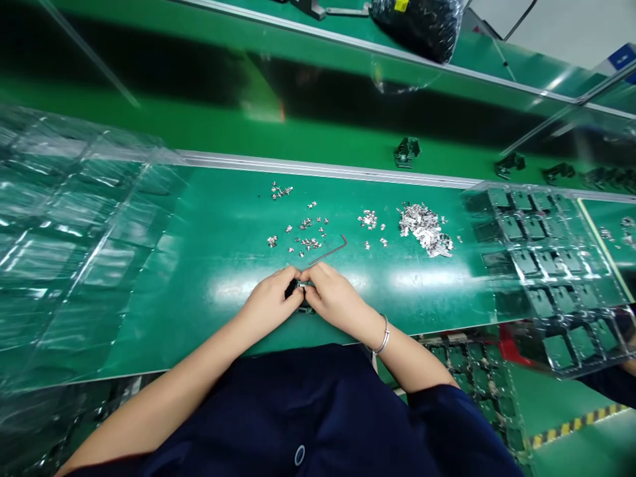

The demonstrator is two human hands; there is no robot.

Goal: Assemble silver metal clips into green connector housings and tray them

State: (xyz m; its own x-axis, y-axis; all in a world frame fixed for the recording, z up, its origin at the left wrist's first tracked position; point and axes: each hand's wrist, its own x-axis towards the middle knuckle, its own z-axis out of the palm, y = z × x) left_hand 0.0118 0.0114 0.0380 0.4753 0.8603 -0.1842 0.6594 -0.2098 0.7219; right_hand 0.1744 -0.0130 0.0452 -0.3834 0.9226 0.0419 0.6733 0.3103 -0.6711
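My left hand and my right hand meet over the green mat, close to its front edge. Both are closed, thumbs and fingertips pressed on a small dark part with a bright metal piece on it. Most of that part is hidden by the fingers, so its kind does not show. Just beyond the fingertips lies a hex key with a reddish bent end. Small shiny metal pieces are scattered past it, and a larger pile of flat metal pieces lies to the right.
Clear plastic trays are stacked at the left. A compartmented clear tray stands at the right, near another person's arm. Dark assembled parts sit on the ledge behind the metal rail. A black wrapped bundle rests on the shelf above.
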